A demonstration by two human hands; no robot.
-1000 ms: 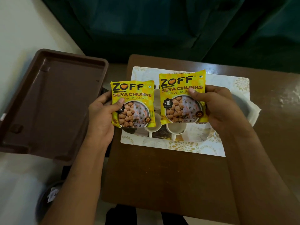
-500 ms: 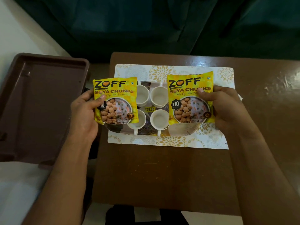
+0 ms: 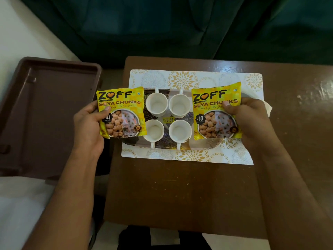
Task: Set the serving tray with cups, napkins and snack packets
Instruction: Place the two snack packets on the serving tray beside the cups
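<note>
My left hand (image 3: 88, 123) grips a yellow soya chunks packet (image 3: 121, 112) over the left end of the serving tray (image 3: 168, 149). A second, matching yellow packet (image 3: 216, 110) is gripped in my right hand (image 3: 252, 121) over the tray's right end. Between the packets several white cups (image 3: 156, 104) stand in two rows on the dark patterned tray. The tray lies on a white and gold mat (image 3: 182, 80). A white napkin (image 3: 268, 108) peeks out behind my right hand.
The mat rests on a brown wooden table (image 3: 180, 192). A brown plastic crate (image 3: 45, 112) sits to the left on a white surface. Dark green upholstery (image 3: 162, 27) runs along the table's far side.
Both hands have spread apart, carrying the packets from above the cups out to the tray's left and right ends. The cups are uncovered now.
</note>
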